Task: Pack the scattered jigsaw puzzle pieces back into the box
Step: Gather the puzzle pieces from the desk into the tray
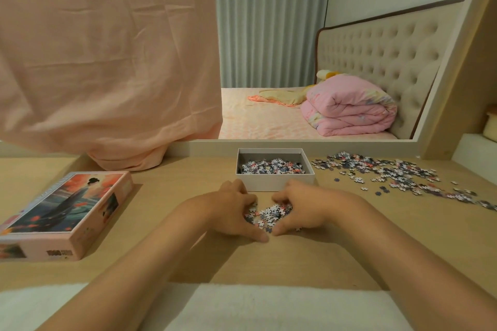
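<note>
Just nearer than the open white cardboard box (274,183), the left hand (231,209) and right hand (298,209) curl around a small heap of pale jigsaw pieces (269,213); pressing palms together, sealing gaps, should prevent spills when lifting.

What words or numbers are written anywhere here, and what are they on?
Pink cardboard lid with a painted figure, along one edge: a line of print, too blurred to read.
Its front side: dark print, too blurred to read.
White cardboard box and small jigsaw puzzle pieces: no writing shows.
</note>
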### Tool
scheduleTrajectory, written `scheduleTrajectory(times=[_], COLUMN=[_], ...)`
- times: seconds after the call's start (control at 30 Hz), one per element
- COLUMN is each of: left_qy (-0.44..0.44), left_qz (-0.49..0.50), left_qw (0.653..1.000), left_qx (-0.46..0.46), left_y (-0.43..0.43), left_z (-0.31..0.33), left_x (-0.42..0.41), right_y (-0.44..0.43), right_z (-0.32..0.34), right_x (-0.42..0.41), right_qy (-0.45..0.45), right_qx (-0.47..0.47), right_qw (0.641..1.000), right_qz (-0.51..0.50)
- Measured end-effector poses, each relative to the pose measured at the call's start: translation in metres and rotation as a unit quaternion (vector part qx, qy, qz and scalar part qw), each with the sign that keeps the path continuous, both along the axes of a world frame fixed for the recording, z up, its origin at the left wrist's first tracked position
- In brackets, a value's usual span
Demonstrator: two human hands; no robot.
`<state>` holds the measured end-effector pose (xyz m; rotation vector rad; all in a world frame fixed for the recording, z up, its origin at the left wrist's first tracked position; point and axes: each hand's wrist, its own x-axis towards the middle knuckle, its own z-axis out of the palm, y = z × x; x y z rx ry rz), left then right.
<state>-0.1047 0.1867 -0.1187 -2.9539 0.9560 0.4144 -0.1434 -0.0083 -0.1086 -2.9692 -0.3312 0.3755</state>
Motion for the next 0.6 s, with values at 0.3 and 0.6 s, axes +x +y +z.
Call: scheduleTrajectory(times=[0.3,0.6], left_qy=[-0.016,-0.016], left_qz=[-0.028,0.002], left_qw=[0.984,0.969], left_qx=[-0.178,-0.245], left_y=[-0.01,-0.011], left_z=[-0.005,-0.009], left_x=[-0.001,0.0], right_y=[0.01,0.005], right_z=[0.002,0.0], right_x=[0.001,0.001], right_qy=[-0.007,-0.021], right_qx=[0.113,0.167], right_qw=[0.992,0.982], right_qz=[-0.051,-0.08])
